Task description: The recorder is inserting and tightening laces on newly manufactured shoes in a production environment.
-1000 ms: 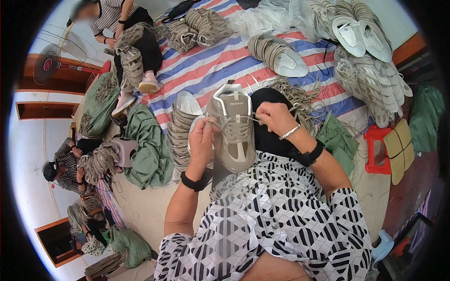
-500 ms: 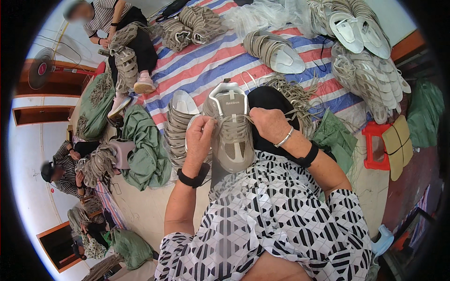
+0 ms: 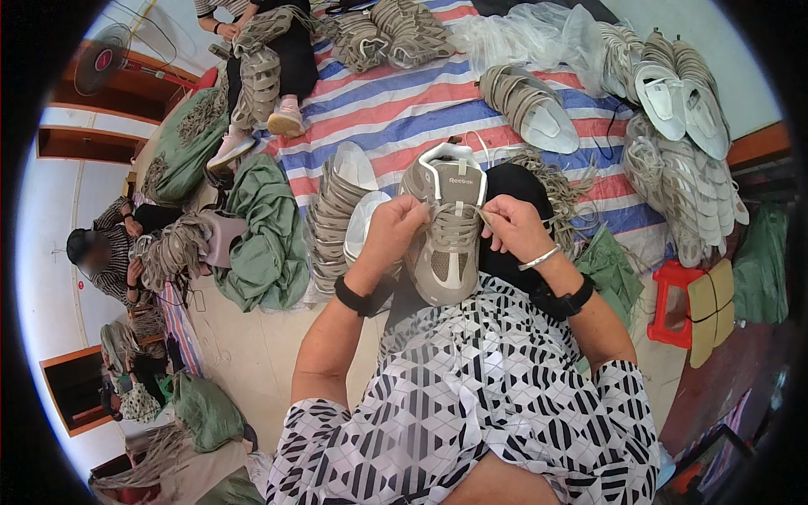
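A taupe and beige shoe upper point(image 3: 443, 263) with a white-lined collar rests toe toward me over my lap, its tongue upright. Flat beige laces cross its front. At its left edge, my left hand point(image 3: 394, 229) is closed, thumb and forefinger pinching a lace by the top eyelets. On the other side my right hand point(image 3: 515, 227) pinches a lace between thumb and fingertips, with the other fingers curled. Just left of the shoe stands a nested stack of similar uppers point(image 3: 330, 220) with white insides. A heap of loose laces point(image 3: 566, 189) lies beyond my right hand.
Striped sheeting point(image 3: 379, 126) covers the floor ahead, holding more stacked uppers point(image 3: 530, 109) and clear plastic point(image 3: 526, 38). At right are a red stool point(image 3: 671, 303) and a green sack point(image 3: 760, 265). Green cloth point(image 3: 268, 236) lies left. Other people sit working with uppers farther left.
The whole view has shifted, moving the scene rightward in the picture. My right hand has turned from a closed fist-like grip to a fingertip pinch. My left hand sits higher beside the eyelets.
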